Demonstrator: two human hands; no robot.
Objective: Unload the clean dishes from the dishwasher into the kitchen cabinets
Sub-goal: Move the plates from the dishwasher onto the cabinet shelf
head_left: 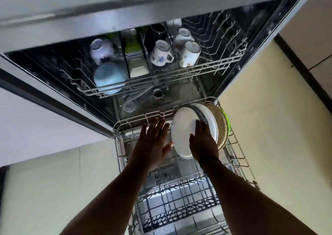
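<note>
the right hand [203,143] grasps the round white plate [183,128] on edge at the lower rack's [240,155] far right corner; the left hand [152,139] is released, just beside its face.

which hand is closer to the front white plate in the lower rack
Right. The right hand grips the front white plate at its rim, thumb across its face. The left hand is open just left of it, thumb near the edge.

Smooth white plate [183,126]; coated wire rack [239,155]; glossy ceramic mugs [160,55].
</note>
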